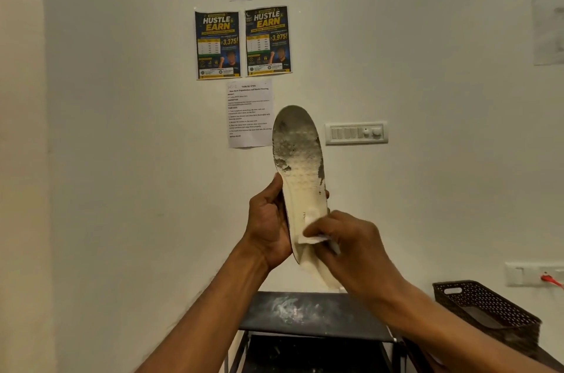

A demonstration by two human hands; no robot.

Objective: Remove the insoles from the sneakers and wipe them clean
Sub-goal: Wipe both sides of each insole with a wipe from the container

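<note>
Head view: the insole [300,165] is held in the air above the black rack [320,311], its long axis near upright. The toe is up and leaning a little left, the heel down toward the rack top.

The left hand [268,220] grips the insole's lower half from the left, thumb on the near edge and fingers curled behind. The right hand [351,244] comes in from the right, and its grip pinches a white wipe [312,230] against the heel end.

The grey grime sits on the toe half, up the long axis from that wipe. I judge the next stroke must run upward while the left grip steadies. A dark basket [488,308] stands right of the rack.
</note>
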